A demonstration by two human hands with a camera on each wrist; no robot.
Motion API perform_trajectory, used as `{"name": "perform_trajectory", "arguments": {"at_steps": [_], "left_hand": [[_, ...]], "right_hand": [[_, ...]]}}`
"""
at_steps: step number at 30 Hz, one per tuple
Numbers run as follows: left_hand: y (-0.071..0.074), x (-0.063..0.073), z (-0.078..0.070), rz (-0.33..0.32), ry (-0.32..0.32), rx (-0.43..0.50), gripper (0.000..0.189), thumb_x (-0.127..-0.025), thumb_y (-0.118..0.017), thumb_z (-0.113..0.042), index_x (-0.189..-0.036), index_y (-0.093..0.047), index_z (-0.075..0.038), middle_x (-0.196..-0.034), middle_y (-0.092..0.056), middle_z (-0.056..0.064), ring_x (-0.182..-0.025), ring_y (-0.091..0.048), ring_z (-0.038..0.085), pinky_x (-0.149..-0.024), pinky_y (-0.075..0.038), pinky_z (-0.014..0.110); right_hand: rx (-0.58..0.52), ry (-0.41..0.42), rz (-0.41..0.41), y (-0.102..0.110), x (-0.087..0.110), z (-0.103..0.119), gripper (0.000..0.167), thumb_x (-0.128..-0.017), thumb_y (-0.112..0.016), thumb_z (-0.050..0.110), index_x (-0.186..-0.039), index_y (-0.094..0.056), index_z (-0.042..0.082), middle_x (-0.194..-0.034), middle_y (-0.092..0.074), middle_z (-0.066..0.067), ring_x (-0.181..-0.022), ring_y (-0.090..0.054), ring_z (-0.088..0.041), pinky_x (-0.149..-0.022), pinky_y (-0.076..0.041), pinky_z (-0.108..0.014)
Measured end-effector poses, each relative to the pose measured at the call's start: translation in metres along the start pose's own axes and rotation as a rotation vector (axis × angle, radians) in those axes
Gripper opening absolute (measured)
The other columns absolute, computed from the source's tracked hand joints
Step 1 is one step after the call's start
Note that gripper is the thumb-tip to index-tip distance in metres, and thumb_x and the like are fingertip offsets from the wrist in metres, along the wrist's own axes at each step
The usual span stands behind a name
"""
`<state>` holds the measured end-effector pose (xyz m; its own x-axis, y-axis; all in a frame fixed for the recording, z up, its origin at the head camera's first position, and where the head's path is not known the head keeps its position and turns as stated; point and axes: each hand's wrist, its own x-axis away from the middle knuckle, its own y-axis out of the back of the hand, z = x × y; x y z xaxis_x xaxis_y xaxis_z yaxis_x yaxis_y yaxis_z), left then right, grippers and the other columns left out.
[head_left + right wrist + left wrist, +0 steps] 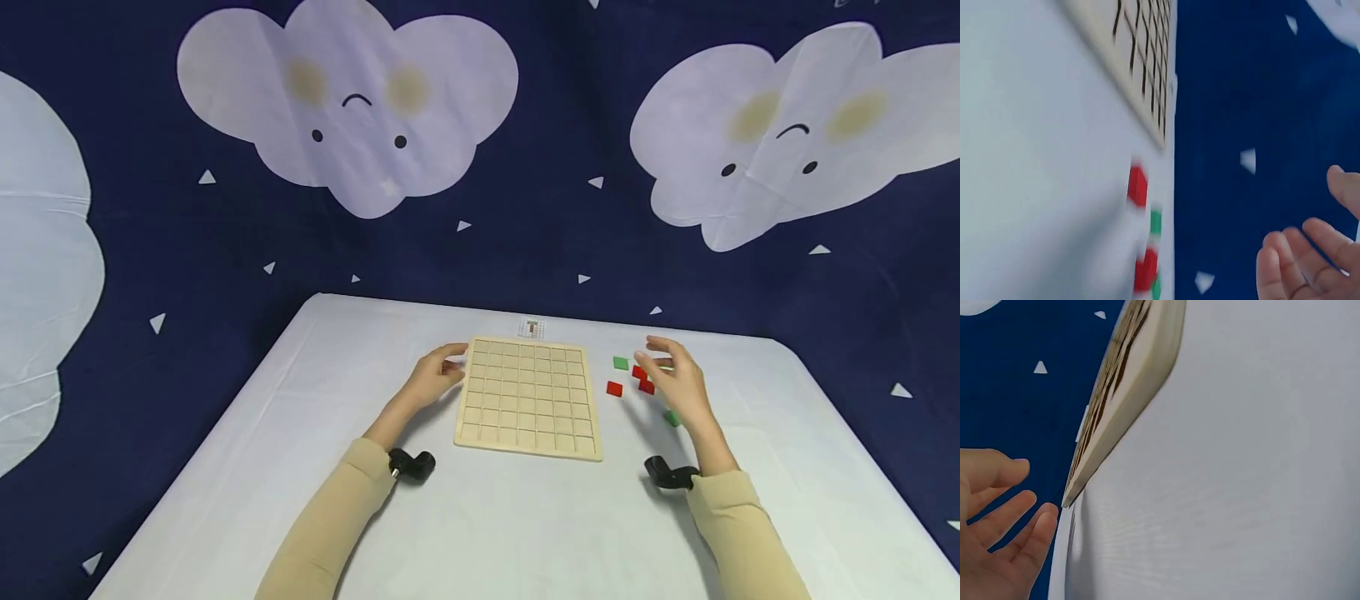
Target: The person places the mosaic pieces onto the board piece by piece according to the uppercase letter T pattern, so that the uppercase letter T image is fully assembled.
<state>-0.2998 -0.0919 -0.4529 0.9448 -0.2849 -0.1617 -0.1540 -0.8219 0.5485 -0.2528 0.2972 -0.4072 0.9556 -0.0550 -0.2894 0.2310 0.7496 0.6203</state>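
A square wooden board [525,397] with a grid of shallow cells lies flat on the table. My left hand [435,375] is at its left edge, fingers loosely bent and nothing gripped; in the left wrist view the fingers [1035,531] are spread apart near the board's corner. To the right of the board, my right hand [678,379] hovers over several small tiles. Among these are a red tile [614,389], a green tile [621,363] and another green tile [672,417]. In the right wrist view the right fingers [1291,256] are relaxed with nothing between them.
A small printed card [532,328] with a grid pattern lies behind the board. The white table [525,525] ends at a dark blue cloth [540,250] with clouds and triangles. Black wrist cameras sit at both cuffs, one [412,465] on the left.
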Motion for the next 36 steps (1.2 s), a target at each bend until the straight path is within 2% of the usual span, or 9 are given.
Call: {"name": "perform_trajectory", "arguments": {"at_steps": [4, 8, 10, 12, 17, 22, 25, 29, 36], "left_hand": [[-0.002, 0.006, 0.005, -0.02, 0.005, 0.045, 0.045, -0.087, -0.061, 0.0, -0.131, -0.055, -0.004, -0.127, -0.057, 0.014, -0.102, -0.061, 0.025, -0.079, -0.056, 0.031], [-0.007, 0.009, 0.011, -0.028, -0.006, 0.074, 0.042, -0.085, -0.063, 0.001, -0.127, -0.058, -0.001, -0.12, -0.06, 0.016, -0.102, -0.061, 0.026, -0.084, -0.055, 0.029], [-0.009, 0.01, 0.013, -0.022, -0.008, 0.094, 0.042, -0.085, -0.064, 0.002, -0.127, -0.058, 0.0, -0.122, -0.059, 0.017, -0.105, -0.06, 0.026, -0.088, -0.053, 0.028], [-0.011, 0.01, 0.016, -0.018, -0.017, 0.11, 0.043, -0.084, -0.064, 0.005, -0.126, -0.057, 0.003, -0.124, -0.058, 0.017, -0.109, -0.059, 0.026, -0.092, -0.051, 0.025], [-0.014, 0.01, 0.017, -0.008, -0.029, 0.104, 0.045, -0.083, -0.063, 0.006, -0.127, -0.055, 0.005, -0.124, -0.059, 0.017, -0.112, -0.057, 0.026, -0.094, -0.048, 0.022], [-0.014, 0.011, 0.017, -0.002, -0.028, 0.086, 0.047, -0.082, -0.064, 0.008, -0.128, -0.054, 0.005, -0.124, -0.058, 0.018, -0.113, -0.056, 0.027, -0.095, -0.047, 0.022], [-0.015, 0.011, 0.017, -0.004, -0.021, 0.085, 0.048, -0.082, -0.064, 0.008, -0.129, -0.053, 0.005, -0.125, -0.058, 0.018, -0.114, -0.056, 0.028, -0.096, -0.047, 0.023], [-0.016, 0.011, 0.017, -0.003, -0.011, 0.081, 0.049, -0.082, -0.065, 0.008, -0.129, -0.053, 0.005, -0.126, -0.056, 0.018, -0.114, -0.055, 0.028, -0.096, -0.047, 0.023], [-0.016, 0.011, 0.018, 0.007, -0.011, 0.069, 0.049, -0.082, -0.065, 0.006, -0.13, -0.053, 0.005, -0.127, -0.055, 0.018, -0.115, -0.054, 0.027, -0.097, -0.046, 0.024]], "right_hand": [[-0.002, -0.098, 0.034, 0.026, 0.012, -0.023, 0.058, -0.093, -0.058, 0.04, -0.135, -0.047, 0.001, -0.127, -0.053, -0.021, -0.107, -0.052, -0.029, -0.082, -0.048, -0.035], [0.044, -0.121, 0.072, 0.039, 0.022, -0.045, 0.057, -0.089, -0.064, 0.039, -0.131, -0.051, 0.002, -0.123, -0.056, -0.021, -0.094, -0.052, -0.004, -0.071, -0.046, -0.018], [0.055, -0.115, 0.066, 0.041, 0.026, -0.055, 0.056, -0.088, -0.065, 0.037, -0.13, -0.053, 0.002, -0.121, -0.058, -0.021, -0.088, -0.05, 0.007, -0.069, -0.045, -0.014], [0.058, -0.116, 0.07, 0.042, 0.028, -0.063, 0.055, -0.088, -0.066, 0.036, -0.129, -0.054, 0.003, -0.12, -0.058, -0.02, -0.085, -0.049, 0.012, -0.07, -0.045, -0.017], [0.09, -0.14, 0.155, 0.045, 0.034, -0.077, 0.056, -0.086, -0.07, 0.036, -0.128, -0.055, 0.003, -0.118, -0.06, -0.019, -0.085, -0.051, 0.005, -0.075, -0.044, -0.026], [0.096, -0.127, 0.186, 0.043, 0.038, -0.086, 0.054, -0.084, -0.072, 0.034, -0.125, -0.058, 0.003, -0.114, -0.062, -0.017, -0.085, -0.054, -0.003, -0.071, -0.046, -0.02], [0.083, -0.12, 0.196, 0.041, 0.041, -0.091, 0.053, -0.083, -0.073, 0.035, -0.125, -0.058, 0.005, -0.113, -0.061, -0.015, -0.087, -0.054, -0.004, -0.069, -0.047, -0.016], [0.09, -0.106, 0.187, 0.037, 0.044, -0.095, 0.05, -0.082, -0.074, 0.031, -0.122, -0.06, 0.005, -0.109, -0.061, -0.012, -0.086, -0.053, -0.004, -0.067, -0.047, -0.014], [0.118, -0.022, 0.121, 0.031, 0.045, -0.096, 0.037, -0.082, -0.073, 0.012, -0.115, -0.062, -0.001, -0.102, -0.064, -0.014, -0.081, -0.054, -0.001, -0.067, -0.047, -0.009]]}}
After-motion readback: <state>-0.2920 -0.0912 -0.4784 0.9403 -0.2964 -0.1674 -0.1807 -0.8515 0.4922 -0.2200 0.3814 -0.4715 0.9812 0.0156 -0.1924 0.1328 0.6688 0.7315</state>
